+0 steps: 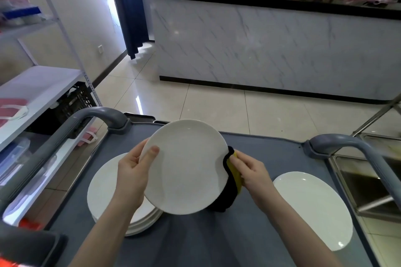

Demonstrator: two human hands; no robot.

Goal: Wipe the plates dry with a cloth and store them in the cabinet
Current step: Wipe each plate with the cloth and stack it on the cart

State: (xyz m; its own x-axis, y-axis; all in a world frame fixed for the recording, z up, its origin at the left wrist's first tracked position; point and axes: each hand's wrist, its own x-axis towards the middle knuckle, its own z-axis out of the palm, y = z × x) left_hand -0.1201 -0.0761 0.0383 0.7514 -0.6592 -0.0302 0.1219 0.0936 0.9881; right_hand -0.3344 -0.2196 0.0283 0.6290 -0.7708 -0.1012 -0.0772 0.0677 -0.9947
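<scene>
Up above the grey cart [260,234], a round white plate [184,167] is held tilted, its face turned toward the person and its top edge leaning away. The left hand [132,171] grips its left rim, thumb lying on the front. The right hand [251,171] pinches a black and yellow cloth [231,182] around the right rim. The plate looks smooth and shiny. A stack of plates [104,191] sits under it to the left, and one plate [312,208] lies alone on the right.
</scene>
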